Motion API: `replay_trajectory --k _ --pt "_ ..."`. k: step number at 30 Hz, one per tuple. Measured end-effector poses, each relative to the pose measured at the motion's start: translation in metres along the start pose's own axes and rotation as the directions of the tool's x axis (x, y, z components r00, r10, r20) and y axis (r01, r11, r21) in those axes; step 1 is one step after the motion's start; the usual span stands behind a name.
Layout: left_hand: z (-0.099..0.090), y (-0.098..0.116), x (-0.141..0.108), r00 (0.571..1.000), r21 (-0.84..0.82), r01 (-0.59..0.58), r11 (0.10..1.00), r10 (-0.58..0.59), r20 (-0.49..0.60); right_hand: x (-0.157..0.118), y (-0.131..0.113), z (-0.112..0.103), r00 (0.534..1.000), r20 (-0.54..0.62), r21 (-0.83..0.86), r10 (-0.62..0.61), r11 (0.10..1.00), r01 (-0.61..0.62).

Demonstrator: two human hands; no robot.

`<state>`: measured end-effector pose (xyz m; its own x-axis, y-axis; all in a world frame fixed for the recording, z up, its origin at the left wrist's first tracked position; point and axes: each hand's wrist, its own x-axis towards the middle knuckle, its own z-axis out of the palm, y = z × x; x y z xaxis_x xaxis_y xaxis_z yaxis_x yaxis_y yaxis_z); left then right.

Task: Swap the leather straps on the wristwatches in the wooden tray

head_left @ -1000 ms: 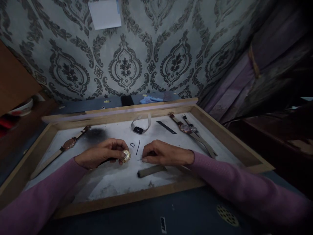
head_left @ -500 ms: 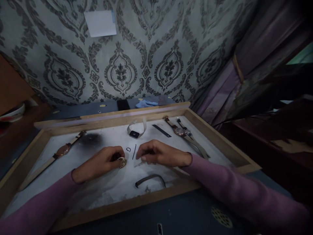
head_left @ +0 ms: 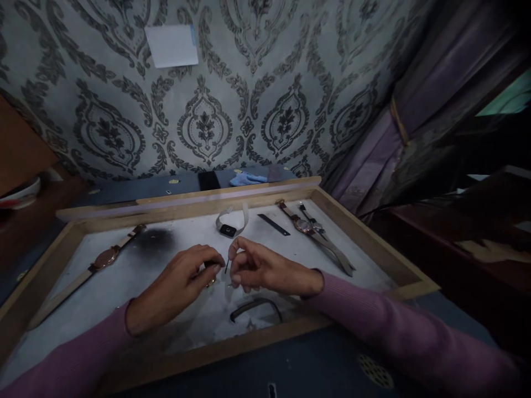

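My left hand [head_left: 176, 284] is closed over a small round gold-toned watch case [head_left: 211, 282], most of it hidden under thumb and fingers. Just to the right, my right hand [head_left: 261, 269] curls its fingers inward. A small pale tip shows below them, but what they grip is too small to name. Between the fingertips of both hands a thin dark rod [head_left: 226, 266] is visible; I cannot tell whether either hand touches it. A dark curved strap [head_left: 256, 304] lies nearer to me on the white surface.
A shallow wooden-framed tray [head_left: 384, 254] surrounds the work. Inside lie a square-faced watch [head_left: 228, 230], a dark flat blade [head_left: 274, 224], a rose-gold watch [head_left: 105, 258] on the left and two watches [head_left: 305, 225] on the right. A blue cloth [head_left: 248, 178] rests behind the rim.
My left hand has moved right, toward my right hand, turning so that the watch case is mostly covered. The small dark ring is no longer visible. My right hand's fingers have shifted slightly.
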<state>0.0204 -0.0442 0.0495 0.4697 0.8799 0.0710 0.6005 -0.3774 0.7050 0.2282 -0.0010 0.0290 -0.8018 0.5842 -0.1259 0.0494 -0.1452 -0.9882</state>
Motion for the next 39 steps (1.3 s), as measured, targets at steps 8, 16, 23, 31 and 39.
replay_trajectory --k 8,16,23,31,39 --pt "0.003 0.0 0.004 0.983 -0.348 0.163 0.923 -0.12 0.141 -0.001 -0.002 0.009 0.999 -0.013 -0.146 -0.035 0.989 0.033" --pt "0.003 -0.001 0.003 0.976 -0.316 0.197 0.928 -0.156 0.152 0.0 -0.002 0.012 0.999 -0.047 -0.207 0.0 0.978 -0.01" --pt "0.0 0.003 0.003 0.98 -0.282 0.169 0.945 -0.131 0.148 0.0 -0.003 0.008 0.996 0.005 0.082 0.092 0.992 -0.092" --pt "-0.005 0.006 0.0 0.998 0.033 -0.055 0.998 0.054 0.043 0.003 0.0 0.003 0.986 -0.017 0.269 0.164 0.951 -0.153" --pt "0.0 -0.001 0.0 0.986 0.152 -0.164 0.975 0.159 0.041 0.004 0.001 0.005 0.989 -0.09 0.094 0.12 0.989 -0.111"
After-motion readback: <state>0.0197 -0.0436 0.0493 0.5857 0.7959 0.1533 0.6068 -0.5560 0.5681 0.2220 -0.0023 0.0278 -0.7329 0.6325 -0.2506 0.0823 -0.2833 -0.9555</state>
